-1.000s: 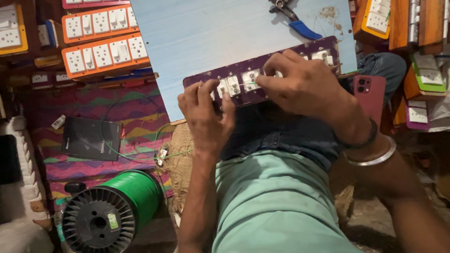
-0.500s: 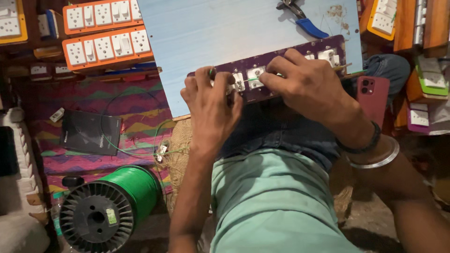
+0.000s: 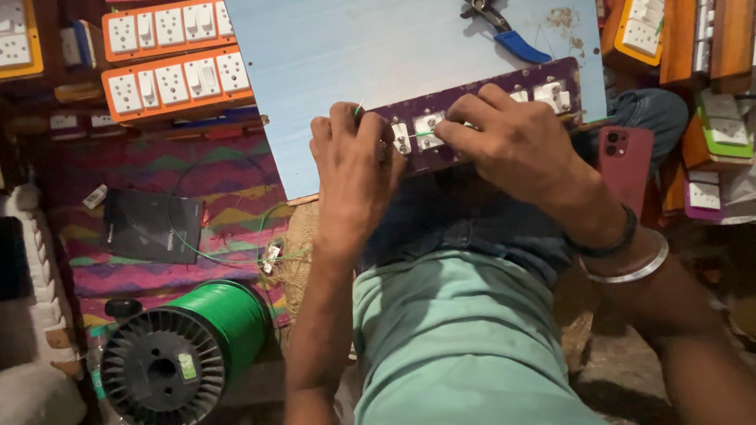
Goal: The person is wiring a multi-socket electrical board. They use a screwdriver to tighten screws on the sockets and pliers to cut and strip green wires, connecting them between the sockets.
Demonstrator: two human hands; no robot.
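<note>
A dark purple switch panel (image 3: 551,79) with white switch backs lies tilted on the near edge of a pale blue board (image 3: 354,55), over my lap. My left hand (image 3: 354,169) grips the panel's left end, and a green wire end sticks up above its fingers. My right hand (image 3: 516,145) rests on the panel's middle, its fingertips pinching a thin green wire (image 3: 421,134) at a white switch terminal. A bracelet and a dark band sit on my right wrist.
Blue-handled pliers (image 3: 512,35) lie at the board's far edge. A red phone (image 3: 626,165) rests on my right thigh. A spool of green wire (image 3: 189,342) stands at lower left beside a black box (image 3: 153,224). Orange switch boards (image 3: 169,75) lie at upper left.
The view shifted slightly and the panel sits higher in frame. My right fingertips have moved onto the wire at the switch; my left hand stays on the panel's left end.
</note>
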